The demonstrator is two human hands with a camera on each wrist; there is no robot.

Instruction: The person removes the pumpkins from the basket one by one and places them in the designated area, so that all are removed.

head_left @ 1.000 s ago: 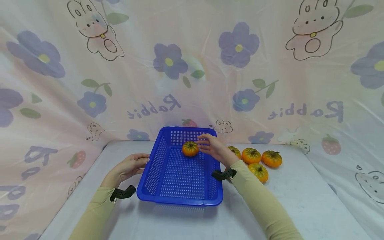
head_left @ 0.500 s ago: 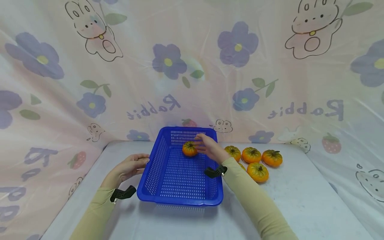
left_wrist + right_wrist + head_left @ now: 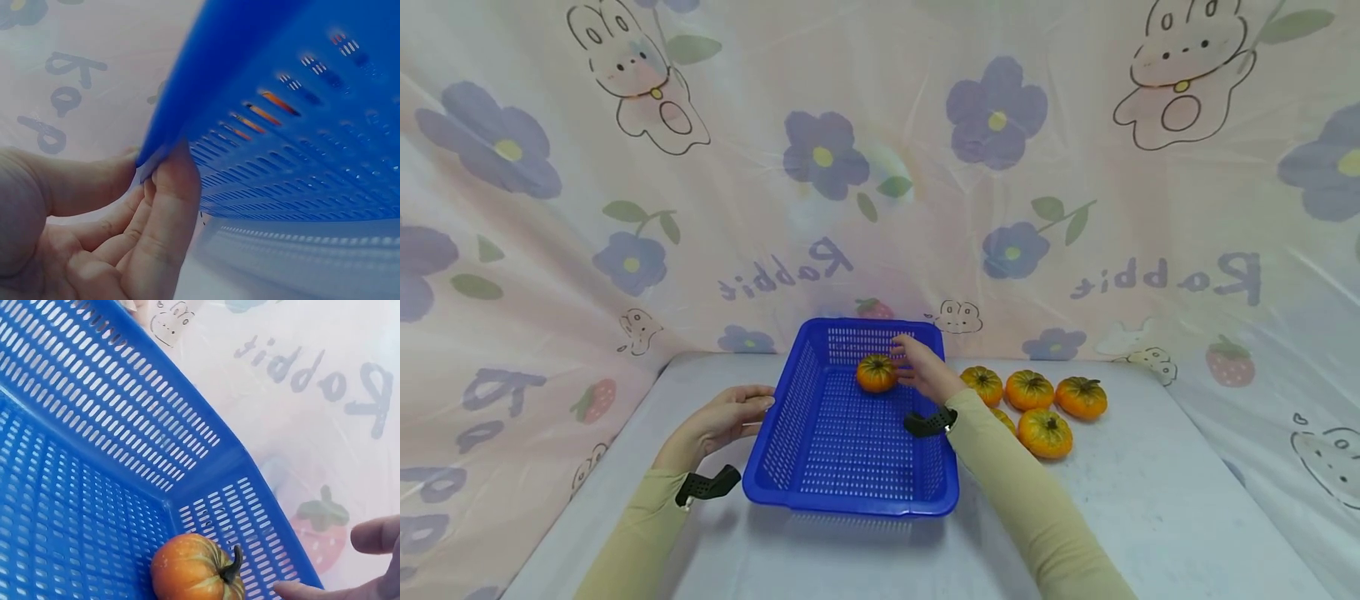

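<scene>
A blue plastic basket (image 3: 850, 506) with slotted sides stands on the table, one small orange-and-green pumpkin (image 3: 874, 374) in its far part. At the basket's left side my left hand (image 3: 721, 422) pinches the rim; the left wrist view shows the thumb outside and fingers of that hand (image 3: 159, 231) under the edge. My right hand (image 3: 928, 372) reaches over the right rim, close beside the pumpkin. From the right wrist view, thumb and finger of the right hand (image 3: 369, 569) are spread apart, with a gap between them and the pumpkin (image 3: 187, 569).
Several more pumpkins (image 3: 1045, 433) lie grouped on the white table (image 3: 1150, 500) to the right of the basket, one partly hidden by the right sleeve. A printed cloth (image 3: 910, 225) with flowers and rabbits hangs behind and along the sides.
The right wrist and forearm have shifted left over the basket, uncovering more of the pumpkins on the table. The left hand and the basket have stayed in place.
</scene>
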